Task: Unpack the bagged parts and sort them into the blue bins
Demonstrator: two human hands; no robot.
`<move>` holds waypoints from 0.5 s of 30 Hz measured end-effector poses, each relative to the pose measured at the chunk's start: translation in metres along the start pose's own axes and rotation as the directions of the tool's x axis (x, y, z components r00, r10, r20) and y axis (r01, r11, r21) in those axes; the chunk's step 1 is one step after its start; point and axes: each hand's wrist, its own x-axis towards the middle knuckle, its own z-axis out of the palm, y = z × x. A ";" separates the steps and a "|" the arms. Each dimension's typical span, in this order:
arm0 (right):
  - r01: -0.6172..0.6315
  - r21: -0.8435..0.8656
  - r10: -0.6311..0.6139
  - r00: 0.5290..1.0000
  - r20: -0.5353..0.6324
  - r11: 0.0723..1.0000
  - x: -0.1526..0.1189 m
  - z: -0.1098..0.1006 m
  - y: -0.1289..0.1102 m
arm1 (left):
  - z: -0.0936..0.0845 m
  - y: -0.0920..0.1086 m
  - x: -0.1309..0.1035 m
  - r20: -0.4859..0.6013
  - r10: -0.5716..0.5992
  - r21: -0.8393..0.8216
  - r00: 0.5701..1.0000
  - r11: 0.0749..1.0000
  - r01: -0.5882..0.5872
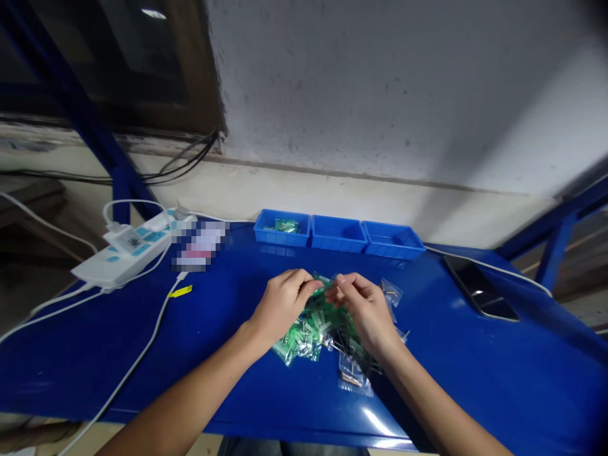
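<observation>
Blue covers most of what we see from the head view, because the big shiny table (475,380) is blue. In the middle of the frame, the left hand (287,297) and the right hand (365,305) are close together, with a small gap between them. The fingers of both hands are bent in, with thumbs near the fingertips, so each grip looks narrow. It is blurry there, so we cannot tell for sure what either hand holds.

Under and between the hands, just below the middle of the frame, we see a pile of green packets (304,339). Right of the pile and lower, a see-through packet (355,378) lies flat with brownish bits in it. Another see-through packet (391,291) lies just beside the right hand.

Above the hands, three blue bins stand in a row: the left bin (282,238) with some green packets in it, the middle bin (338,243) and the right bin (394,249).

At the right of the frame we see a black phone (479,288). At the left are a white power strip (99,269), a white cord (137,361) and a yellow tag (180,291).
</observation>
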 end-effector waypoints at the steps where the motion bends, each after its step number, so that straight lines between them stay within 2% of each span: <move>1: 0.041 -0.042 -0.042 0.998 -0.040 0.998 -0.001 0.001 0.002 | -0.001 0.000 0.001 0.001 0.001 0.004 1.000 1.000 -0.001; 3: 0.151 -0.141 -0.165 0.981 -0.098 0.979 -0.003 0.003 0.005 | -0.003 0.001 0.002 -0.014 -0.025 -0.020 1.000 0.999 0.025; 5: 0.249 -0.215 -0.282 0.949 -0.139 0.944 -0.004 0.003 0.006 | -0.005 0.000 0.004 -0.007 -0.111 -0.128 0.994 0.986 0.109; 8: 0.321 -0.232 -0.368 0.908 -0.200 0.918 -0.003 -0.001 0.004 | -0.005 -0.002 0.006 0.119 -0.249 -0.332 0.961 0.903 0.274; 10: 0.336 -0.215 -0.380 0.899 -0.218 0.917 -0.001 -0.003 0.002 | -0.004 -0.003 0.006 0.170 -0.276 -0.419 0.946 0.848 0.323; 12: 0.339 -0.198 -0.376 0.907 -0.189 0.920 0.001 -0.005 0.001 | -0.003 -0.003 0.006 0.175 -0.264 -0.489 0.948 0.813 0.317; 15: 0.339 -0.191 -0.353 0.935 -0.043 0.921 0.000 -0.007 0.002 | -0.002 -0.002 0.005 0.250 -0.226 -0.578 0.942 0.746 0.332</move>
